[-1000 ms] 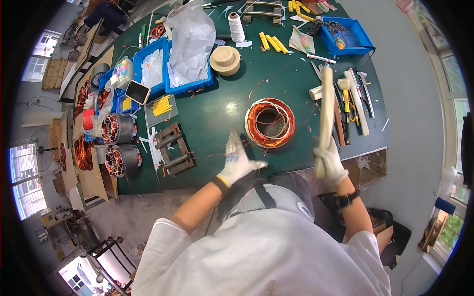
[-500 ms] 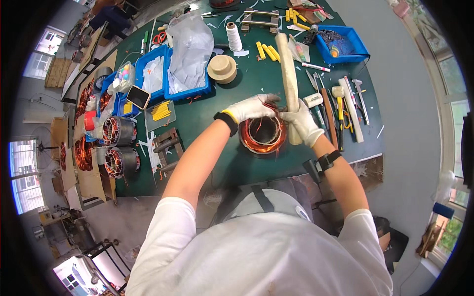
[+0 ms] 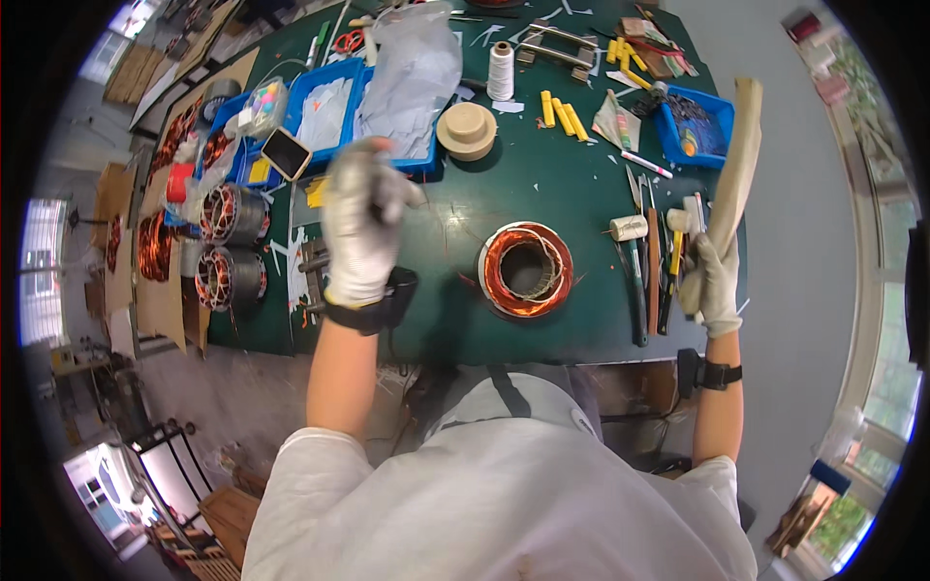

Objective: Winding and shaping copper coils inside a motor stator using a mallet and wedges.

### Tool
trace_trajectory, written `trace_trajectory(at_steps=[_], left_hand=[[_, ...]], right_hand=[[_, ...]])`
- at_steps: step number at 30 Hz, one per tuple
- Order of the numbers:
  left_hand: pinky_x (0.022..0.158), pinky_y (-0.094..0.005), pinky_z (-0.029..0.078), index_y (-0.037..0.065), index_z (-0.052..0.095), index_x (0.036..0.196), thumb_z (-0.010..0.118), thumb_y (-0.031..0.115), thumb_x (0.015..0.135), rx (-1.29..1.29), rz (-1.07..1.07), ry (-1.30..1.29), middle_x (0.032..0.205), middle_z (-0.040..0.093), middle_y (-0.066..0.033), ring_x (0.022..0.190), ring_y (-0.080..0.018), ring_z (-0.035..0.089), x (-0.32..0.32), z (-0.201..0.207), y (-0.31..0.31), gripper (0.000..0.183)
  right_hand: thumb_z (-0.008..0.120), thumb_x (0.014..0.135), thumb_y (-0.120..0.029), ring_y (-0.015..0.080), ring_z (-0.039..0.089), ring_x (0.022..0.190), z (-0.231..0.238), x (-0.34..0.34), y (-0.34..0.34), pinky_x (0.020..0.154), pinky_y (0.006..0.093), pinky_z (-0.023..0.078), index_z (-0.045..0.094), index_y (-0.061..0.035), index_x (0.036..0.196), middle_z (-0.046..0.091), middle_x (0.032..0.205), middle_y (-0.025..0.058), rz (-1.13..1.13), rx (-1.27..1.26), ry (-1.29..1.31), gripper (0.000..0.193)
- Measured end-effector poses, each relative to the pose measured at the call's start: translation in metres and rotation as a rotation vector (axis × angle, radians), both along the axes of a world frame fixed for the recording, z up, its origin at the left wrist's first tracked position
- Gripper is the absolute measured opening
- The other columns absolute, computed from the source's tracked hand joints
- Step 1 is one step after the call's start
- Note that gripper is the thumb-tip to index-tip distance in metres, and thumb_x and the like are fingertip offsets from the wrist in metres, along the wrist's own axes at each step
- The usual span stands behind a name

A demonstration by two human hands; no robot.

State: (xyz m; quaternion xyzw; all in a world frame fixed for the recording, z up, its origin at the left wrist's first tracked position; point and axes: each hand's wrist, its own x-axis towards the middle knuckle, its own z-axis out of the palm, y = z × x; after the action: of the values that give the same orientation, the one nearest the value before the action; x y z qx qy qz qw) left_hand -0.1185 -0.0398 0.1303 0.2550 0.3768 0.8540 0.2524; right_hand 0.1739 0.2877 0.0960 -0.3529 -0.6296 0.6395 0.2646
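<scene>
In the middle of the table stands a motor stator with copper windings round its open bore; neither hand touches it. My right hand, in a white glove, is closed round the lower end of a pale wooden stick at the table's right side. The stick points away from me, near the tools. My left hand, also gloved, is raised left of the stator. Motion smears its fingers, so what they hold, if anything, does not show.
Mallets, with several other hand tools, lie beside my right hand. Blue bins with white slips stand at the far left, near a round tan block. Two more stators sit at the left edge. A thread spool stands farther back.
Both hands have come away from the stator. My right hand has carried the wooden stick to the right; my left hand has moved left. The view has shifted slightly.
</scene>
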Motion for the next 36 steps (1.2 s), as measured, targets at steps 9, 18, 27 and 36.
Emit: trace_trajectory(at_steps=[9,18,27,36], left_hand=[[0.107,-0.0405,0.037,-0.008,0.039,0.137,0.069,0.044,0.084,-1.073,-0.092,0.209,0.134,0.050,-0.0241,0.127,-0.0345,0.048,0.100,-0.110,-0.014,0.080],[0.101,-0.0363,0.042,0.000,0.041,0.135,0.073,0.023,0.082,-0.940,0.002,-0.035,0.129,0.054,-0.0187,0.117,-0.0302,0.055,0.125,-0.175,0.026,0.066],[0.105,-0.0300,0.038,-0.002,0.029,0.140,0.066,0.009,0.088,-0.923,0.171,0.124,0.134,0.047,-0.0128,0.123,-0.0190,0.046,0.146,-0.203,0.026,0.065],[0.105,-0.0386,0.037,0.000,0.029,0.139,0.069,0.034,0.086,-1.097,0.105,0.353,0.133,0.042,-0.0161,0.120,-0.0264,0.047,0.168,-0.182,0.014,0.075]], right_hand=[[0.069,0.069,-0.015,0.0375,0.063,0.097,-0.057,-0.009,0.032,0.086,0.0400,0.048,0.052,0.0006,0.119,0.064,0.096,0.0226,0.627,0.442,-0.975,0.055],[0.065,0.065,-0.016,0.0372,0.063,0.091,0.000,-0.195,0.012,0.076,0.0435,0.050,0.059,-0.0079,0.107,0.066,0.093,0.0195,1.568,0.837,-0.786,0.044],[0.065,0.068,-0.015,0.0355,0.065,0.081,-0.039,-0.123,0.012,0.073,0.0410,0.051,0.054,-0.0028,0.109,0.065,0.088,0.0204,1.267,0.505,-0.760,0.044],[0.071,0.072,-0.023,0.0330,0.066,0.089,-0.048,-0.013,-0.040,0.082,0.0392,0.051,0.050,0.0000,0.124,0.065,0.097,0.0242,0.796,0.096,-0.858,0.061]])
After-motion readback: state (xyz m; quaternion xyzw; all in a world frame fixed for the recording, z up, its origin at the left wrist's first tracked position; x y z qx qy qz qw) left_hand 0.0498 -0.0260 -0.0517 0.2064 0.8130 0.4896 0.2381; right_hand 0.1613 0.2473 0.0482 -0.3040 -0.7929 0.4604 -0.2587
